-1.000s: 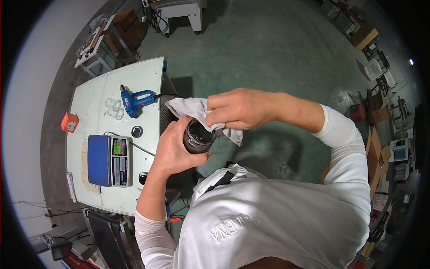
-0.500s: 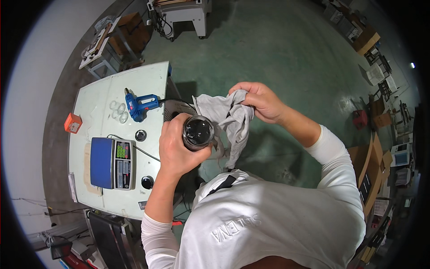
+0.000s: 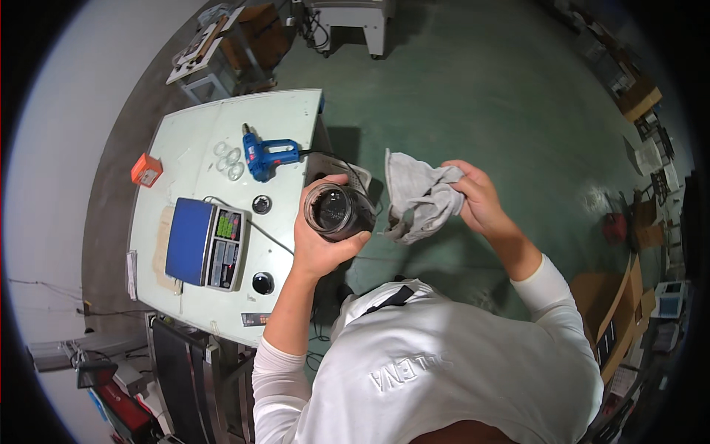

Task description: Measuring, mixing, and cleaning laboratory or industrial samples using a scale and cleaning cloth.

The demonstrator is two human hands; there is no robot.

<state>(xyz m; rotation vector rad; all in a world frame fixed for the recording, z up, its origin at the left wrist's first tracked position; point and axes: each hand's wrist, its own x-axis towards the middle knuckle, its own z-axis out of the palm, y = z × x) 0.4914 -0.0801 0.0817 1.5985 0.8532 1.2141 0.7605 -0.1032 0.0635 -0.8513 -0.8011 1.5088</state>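
Head view: left hand (image 3: 318, 244) clamps a dark jar (image 3: 336, 211), right hand (image 3: 473, 196) pinches a grey cloth (image 3: 418, 196).
Left of the fingers lie the blue scale (image 3: 203, 243) and blue heat gun (image 3: 268, 155) on the white table (image 3: 185, 140). All 5 left fingers wrap the jar's wall, mouth upward; the cloth hangs just right of it, apart. To wipe well, I judge: keep the jar steady and bunch the cloth into a firm pad.

Grey cloth (image 3: 418, 196), dark jar (image 3: 336, 212), blue heat gun (image 3: 265, 155), orange box (image 3: 146, 169).
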